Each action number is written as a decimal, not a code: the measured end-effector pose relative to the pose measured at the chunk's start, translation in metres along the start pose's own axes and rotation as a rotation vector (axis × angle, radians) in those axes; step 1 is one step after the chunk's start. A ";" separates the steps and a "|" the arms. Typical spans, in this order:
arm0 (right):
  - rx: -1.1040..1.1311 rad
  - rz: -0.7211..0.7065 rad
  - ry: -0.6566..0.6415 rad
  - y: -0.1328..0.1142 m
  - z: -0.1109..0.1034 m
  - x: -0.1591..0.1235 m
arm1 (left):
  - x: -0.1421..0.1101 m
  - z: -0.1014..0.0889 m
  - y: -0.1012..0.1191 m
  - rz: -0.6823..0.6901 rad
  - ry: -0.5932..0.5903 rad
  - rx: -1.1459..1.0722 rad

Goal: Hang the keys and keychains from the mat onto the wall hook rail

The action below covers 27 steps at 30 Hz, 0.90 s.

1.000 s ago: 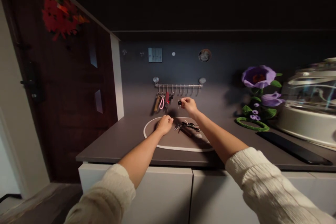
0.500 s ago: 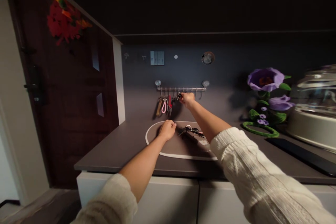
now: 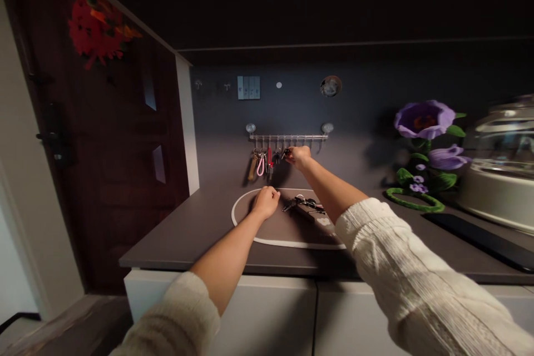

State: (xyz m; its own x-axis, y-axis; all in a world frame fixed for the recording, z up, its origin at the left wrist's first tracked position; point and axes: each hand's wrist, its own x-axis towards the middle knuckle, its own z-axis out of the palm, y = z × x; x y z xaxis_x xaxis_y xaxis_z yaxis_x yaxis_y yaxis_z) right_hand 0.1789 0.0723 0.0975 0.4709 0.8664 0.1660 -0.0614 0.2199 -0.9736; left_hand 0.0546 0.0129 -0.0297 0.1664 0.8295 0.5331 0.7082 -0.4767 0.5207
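Note:
My right hand (image 3: 299,157) is raised to the wall just below a metal hook rail (image 3: 287,137), its fingers pinched on a small dark key (image 3: 286,153). Whether the key's ring is over a hook cannot be made out. To its left, keys with a brown fob (image 3: 252,168), a pink loop (image 3: 261,166) and a red tag (image 3: 270,157) hang from the rail. My left hand (image 3: 267,203) rests, fingers curled, on the oval mat (image 3: 242,222). What it holds, if anything, is hidden. Right of it lies a bunch of keys (image 3: 302,204) on the mat.
Purple knitted flowers (image 3: 424,120) and a clear-domed appliance (image 3: 500,167) stand at the right. A flat black object (image 3: 479,239) lies in front of them. A shelf (image 3: 292,5) overhangs the counter. A dark door (image 3: 120,178) is on the left.
The view has tilted down slightly, so the scene sits a little differently in frame. Both hands keep nearly the same places, the right one still at the rail with the key.

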 end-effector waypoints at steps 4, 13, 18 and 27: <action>0.011 0.008 -0.022 0.003 -0.001 0.001 | -0.001 -0.003 0.002 -0.003 -0.001 0.015; 0.031 -0.005 0.023 0.016 0.006 0.007 | -0.001 -0.002 0.002 -0.008 -0.007 -0.019; 0.039 -0.017 -0.025 0.020 0.006 0.005 | -0.001 -0.002 0.002 0.002 -0.026 -0.060; 0.031 0.008 -0.105 0.018 -0.003 -0.007 | 0.000 0.002 -0.001 0.066 -0.045 -0.103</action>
State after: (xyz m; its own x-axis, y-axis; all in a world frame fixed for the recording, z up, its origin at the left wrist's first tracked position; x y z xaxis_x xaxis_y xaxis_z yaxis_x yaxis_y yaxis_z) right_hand 0.1778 0.0691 0.0781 0.3756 0.9100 0.1758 -0.0927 0.2256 -0.9698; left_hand 0.0549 0.0142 -0.0315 0.2428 0.8064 0.5393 0.6210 -0.5563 0.5521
